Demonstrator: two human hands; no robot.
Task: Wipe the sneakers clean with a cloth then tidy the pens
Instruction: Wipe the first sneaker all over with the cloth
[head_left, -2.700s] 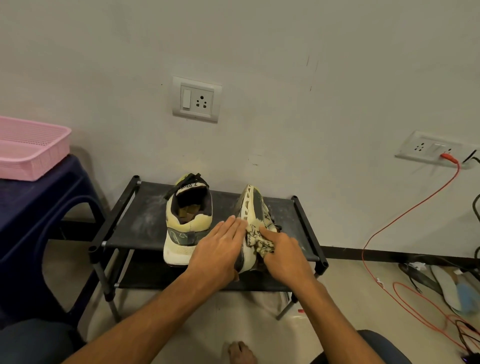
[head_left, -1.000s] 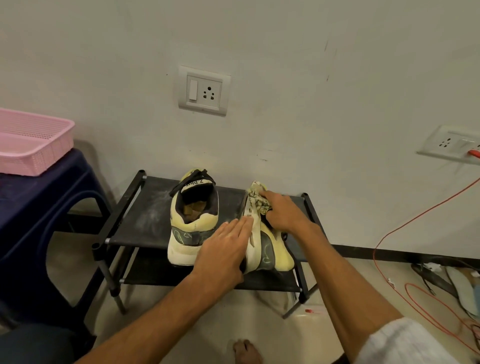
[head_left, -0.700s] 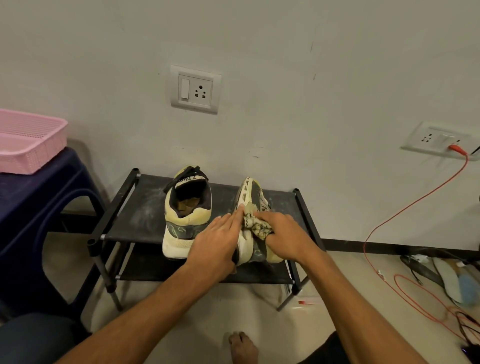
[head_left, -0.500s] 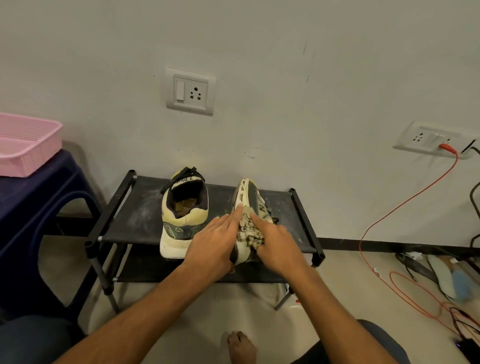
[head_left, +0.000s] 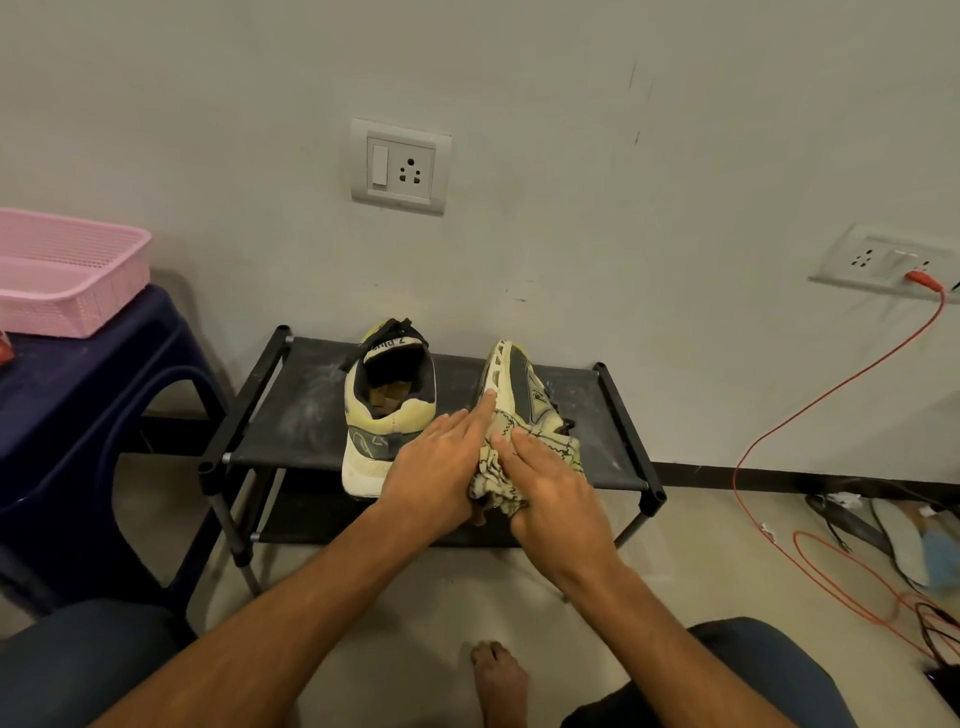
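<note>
Two pale yellow and grey sneakers stand on a black shoe rack (head_left: 291, 415). The left sneaker (head_left: 387, 415) is upright with its heel toward me. The right sneaker (head_left: 519, 384) is tipped on its side, sole facing left. My left hand (head_left: 436, 467) lies flat against that sole with its fingers straight. My right hand (head_left: 556, 493) holds a patterned cream cloth (head_left: 498, 478) bunched under its palm and presses it on the right sneaker's heel end. No pens are in view.
A pink basket (head_left: 62, 270) sits on a dark blue stool (head_left: 78, 395) to the left of the rack. An orange cable (head_left: 779, 426) runs from a wall socket down to tangled wires on the floor at right. My bare foot (head_left: 498, 675) is below the rack.
My right hand drew the cloth back from the right sneaker's toe end to its heel end. My left hand stayed on the sole.
</note>
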